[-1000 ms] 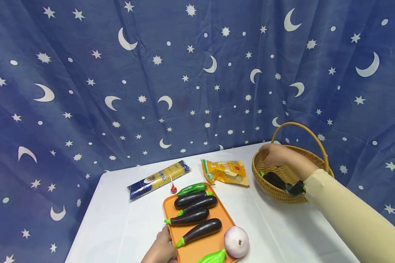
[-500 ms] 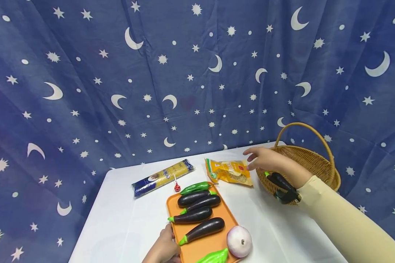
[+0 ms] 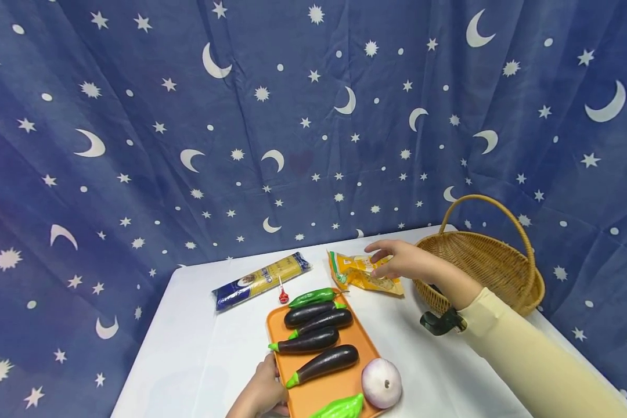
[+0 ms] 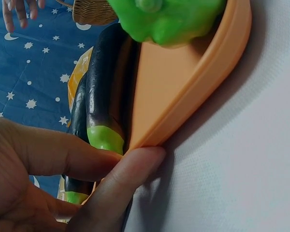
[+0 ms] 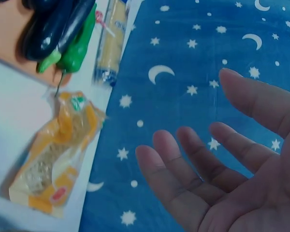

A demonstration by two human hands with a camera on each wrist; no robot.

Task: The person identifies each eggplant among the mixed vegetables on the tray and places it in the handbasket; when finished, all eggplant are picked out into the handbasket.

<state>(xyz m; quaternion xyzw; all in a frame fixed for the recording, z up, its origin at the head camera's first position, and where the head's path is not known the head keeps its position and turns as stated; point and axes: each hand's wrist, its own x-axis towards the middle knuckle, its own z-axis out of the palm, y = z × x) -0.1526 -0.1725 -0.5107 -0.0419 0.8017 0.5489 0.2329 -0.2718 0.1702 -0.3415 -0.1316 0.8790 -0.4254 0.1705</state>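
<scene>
My left hand (image 3: 263,388) grips the left rim of an orange tray (image 3: 313,392); in the left wrist view, thumb and finger pinch its edge (image 4: 176,108). Across the tray lie several black eggplants (image 3: 324,366) with green stem ends. A long green pepper (image 3: 311,298) lies at its far end, and a light green pepper-like vegetable (image 3: 339,407) at the near end. A white-purple onion (image 3: 381,383) sits at its right edge. My right hand (image 3: 410,261) hangs, fingers spread and holding nothing, around the yellow snack packet (image 3: 345,270), left of the wicker basket (image 3: 501,261).
A blue-yellow pasta packet (image 3: 261,281) and a red lollipop (image 3: 284,297) lie beyond the tray on the white table (image 3: 188,348). A starry blue curtain (image 3: 292,145) hangs behind. My right forearm hides part of the basket's near side, where something dark barely shows.
My right hand has come out of the basket and moved left to above the snack packet. A dark eggplant in the basket is now mostly hidden. My left hand keeps its hold on the tray.
</scene>
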